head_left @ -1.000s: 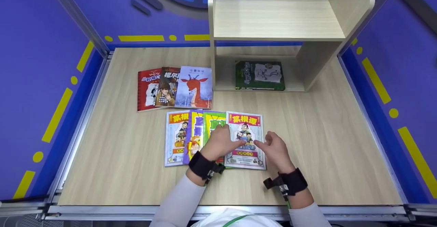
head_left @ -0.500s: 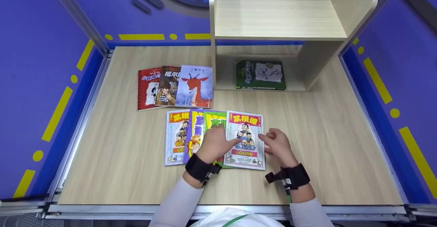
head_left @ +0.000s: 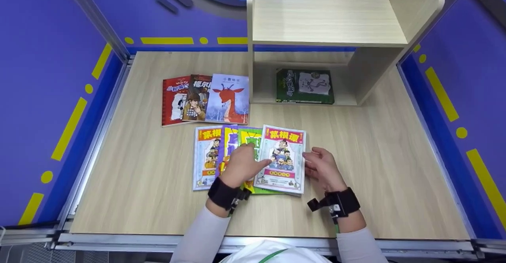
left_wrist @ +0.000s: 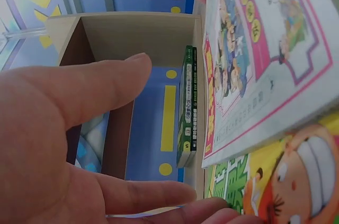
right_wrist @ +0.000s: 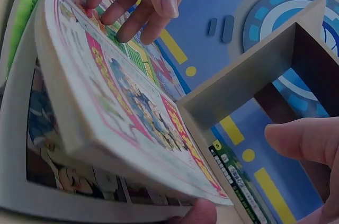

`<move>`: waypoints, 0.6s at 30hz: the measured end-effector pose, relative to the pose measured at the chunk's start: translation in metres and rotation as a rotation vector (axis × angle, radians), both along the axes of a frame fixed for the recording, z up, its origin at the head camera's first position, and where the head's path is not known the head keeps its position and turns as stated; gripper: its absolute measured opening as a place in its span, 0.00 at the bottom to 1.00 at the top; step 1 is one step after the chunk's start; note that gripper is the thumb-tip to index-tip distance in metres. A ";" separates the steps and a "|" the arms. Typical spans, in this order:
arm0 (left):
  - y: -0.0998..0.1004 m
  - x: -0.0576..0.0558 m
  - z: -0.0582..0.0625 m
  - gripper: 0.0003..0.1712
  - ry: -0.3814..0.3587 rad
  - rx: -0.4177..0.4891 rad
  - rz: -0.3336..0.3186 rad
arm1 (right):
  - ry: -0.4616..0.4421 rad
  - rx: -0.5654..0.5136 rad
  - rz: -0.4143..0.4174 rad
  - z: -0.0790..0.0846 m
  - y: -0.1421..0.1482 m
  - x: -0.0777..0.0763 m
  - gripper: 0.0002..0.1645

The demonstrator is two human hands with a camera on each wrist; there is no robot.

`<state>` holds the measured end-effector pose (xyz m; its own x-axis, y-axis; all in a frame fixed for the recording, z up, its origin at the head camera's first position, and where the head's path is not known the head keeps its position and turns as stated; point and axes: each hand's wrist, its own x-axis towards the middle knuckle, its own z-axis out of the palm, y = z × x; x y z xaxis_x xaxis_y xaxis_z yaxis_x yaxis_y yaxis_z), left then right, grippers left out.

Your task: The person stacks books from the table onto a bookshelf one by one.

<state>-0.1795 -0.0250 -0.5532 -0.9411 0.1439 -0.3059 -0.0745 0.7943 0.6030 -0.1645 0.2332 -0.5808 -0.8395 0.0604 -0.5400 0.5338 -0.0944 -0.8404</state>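
A pink-titled comic book [head_left: 281,160] lies at the right end of an overlapping row, over a green comic book [head_left: 250,136]. In the right wrist view, the pink-titled comic book [right_wrist: 132,97] is splayed along its near side, and printed comic panels show inside. My right hand [head_left: 325,170] is at its right edge, with a fingertip [right_wrist: 201,212] at the pages and the thumb apart. My left hand [head_left: 241,166] spreads over the green book, thumb pointing at the upper book. Left of it lie a purple comic book [head_left: 227,136] and an orange-titled one [head_left: 203,160].
Behind the row, a red book [head_left: 174,101], a brown book [head_left: 196,101] and a blue deer book [head_left: 227,99] overlap. A wooden shelf unit [head_left: 330,21] stands at the back right, with green books [head_left: 304,87] on its lower level. Blue walls [head_left: 35,77] enclose the table [head_left: 130,199].
The pink-titled book has tilted, its lower end shifting left. My left hand has drawn back left. My right hand has moved from over the cover to the book's right edge.
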 end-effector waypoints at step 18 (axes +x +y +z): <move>0.002 0.005 -0.002 0.45 0.012 -0.012 0.000 | 0.050 0.040 0.022 -0.014 -0.025 -0.020 0.14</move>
